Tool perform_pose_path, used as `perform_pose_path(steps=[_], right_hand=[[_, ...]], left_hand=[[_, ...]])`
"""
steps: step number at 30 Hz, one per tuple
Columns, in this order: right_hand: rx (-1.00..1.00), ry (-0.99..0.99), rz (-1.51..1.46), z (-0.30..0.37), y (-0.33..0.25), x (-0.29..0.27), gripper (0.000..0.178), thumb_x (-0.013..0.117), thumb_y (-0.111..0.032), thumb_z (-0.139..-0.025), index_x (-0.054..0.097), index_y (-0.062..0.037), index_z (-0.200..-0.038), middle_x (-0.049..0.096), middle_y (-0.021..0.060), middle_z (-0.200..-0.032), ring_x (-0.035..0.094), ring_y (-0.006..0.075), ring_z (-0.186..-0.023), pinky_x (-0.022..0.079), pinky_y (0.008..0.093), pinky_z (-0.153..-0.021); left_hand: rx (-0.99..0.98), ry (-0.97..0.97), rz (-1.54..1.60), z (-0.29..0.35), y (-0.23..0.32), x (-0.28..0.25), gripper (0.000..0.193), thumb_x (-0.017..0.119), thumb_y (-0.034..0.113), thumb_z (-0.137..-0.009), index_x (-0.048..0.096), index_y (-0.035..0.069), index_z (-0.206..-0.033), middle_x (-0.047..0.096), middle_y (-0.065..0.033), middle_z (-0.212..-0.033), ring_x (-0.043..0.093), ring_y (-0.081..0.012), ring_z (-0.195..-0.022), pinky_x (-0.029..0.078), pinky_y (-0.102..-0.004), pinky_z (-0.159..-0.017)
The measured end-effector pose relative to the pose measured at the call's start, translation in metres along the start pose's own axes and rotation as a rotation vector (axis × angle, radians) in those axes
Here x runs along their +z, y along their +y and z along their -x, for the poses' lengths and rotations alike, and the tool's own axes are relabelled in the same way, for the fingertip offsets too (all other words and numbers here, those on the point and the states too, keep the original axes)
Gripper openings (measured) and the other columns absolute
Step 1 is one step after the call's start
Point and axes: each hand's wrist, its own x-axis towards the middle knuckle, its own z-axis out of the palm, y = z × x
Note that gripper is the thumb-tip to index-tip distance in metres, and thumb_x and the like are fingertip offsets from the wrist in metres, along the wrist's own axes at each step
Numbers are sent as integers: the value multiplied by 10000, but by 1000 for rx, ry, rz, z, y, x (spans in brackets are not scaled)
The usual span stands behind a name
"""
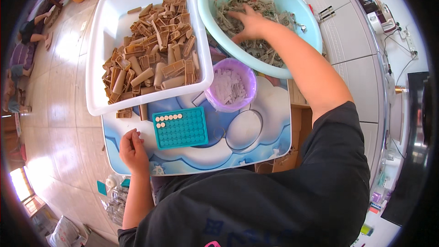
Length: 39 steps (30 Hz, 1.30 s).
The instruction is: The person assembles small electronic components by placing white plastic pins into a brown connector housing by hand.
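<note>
My right hand (250, 22) reaches into a pale aqua basin (206, 16), its fingers spread over a tangled heap of small clear and metallic parts (260, 52). Nothing shows gripped in it. Close to the table's left edge, my left hand (133, 150) is closed with its fingers curled together; whether a small thing is inside is hidden. To its right lies a teal tray (180, 128) with rows of round wells. Several small cream discs (168, 117) sit in the wells at its upper left.
A big white tub (101, 59) of brown plastic shells (160, 41) stands at the back left. Between tub and basin is a purple-lined bucket (251, 84) of pale flat pieces. All rest around a cloud-patterned table (215, 158). White cabinets (345, 32) flank the right; people sit far left.
</note>
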Motion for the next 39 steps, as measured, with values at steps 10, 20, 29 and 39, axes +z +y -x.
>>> perform_pose_path(steps=[10,20,29,39], right_hand=[[-26,46,-149,-11,44,-44,424,781,-288,-637,638,-89,-983,641,90,-985,609,230,-903,485,348,-779],[88,334,-640,40,54,-174,161,695,-99,-751,608,-9,-852,621,65,-729,596,161,-674,470,278,-623],[138,482,-628,62,29,-219,267,723,-309,-780,614,-74,-846,598,8,-718,531,102,-580,397,230,-503],[248,212,-533,30,24,-145,244,696,-241,-805,625,-28,-903,614,37,-782,557,125,-658,472,265,-615]], left_hand=[[22,12,-52,-1,10,4,130,522,65,-913,612,-24,-945,620,-79,-831,562,-93,-637,473,-215,-580],[23,-1,-37,-1,7,4,136,527,75,-913,613,-26,-943,619,-76,-826,560,-97,-621,470,-217,-576],[37,11,-92,-1,12,3,144,530,90,-916,615,-23,-946,623,-75,-815,560,-94,-624,473,-213,-572],[30,16,-99,0,15,4,145,525,87,-918,612,-26,-942,624,-72,-815,555,-86,-631,476,-209,-574]])
